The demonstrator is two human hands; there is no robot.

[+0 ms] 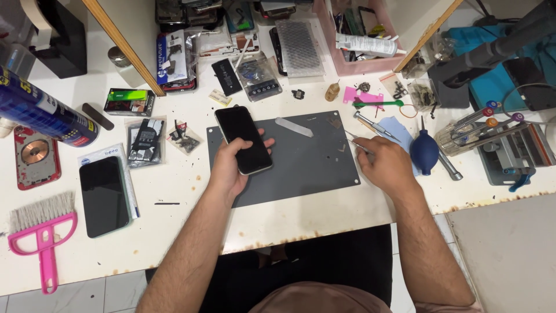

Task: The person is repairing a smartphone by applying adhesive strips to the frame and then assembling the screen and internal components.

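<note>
My left hand (pixel 229 168) holds a black smartphone (pixel 244 139) screen-up over the left part of a grey work mat (pixel 307 165). My right hand (pixel 385 165) rests at the mat's right edge, its fingers pinched on thin metal tweezers (pixel 356 142) whose tip points left. A flat metal pry tool (pixel 293 127) lies on the mat near its top edge. A few tiny parts lie on the mat beside the tweezers.
A second dark phone (pixel 104 196) lies left on the white table, with a pink brush (pixel 40 232) at the near-left edge. A blue air blower (pixel 424 152), screwdrivers (pixel 376 126), a battery (pixel 226 76) and several small parts bags (pixel 145 141) surround the mat. A blue spray can (pixel 40 110) lies far left.
</note>
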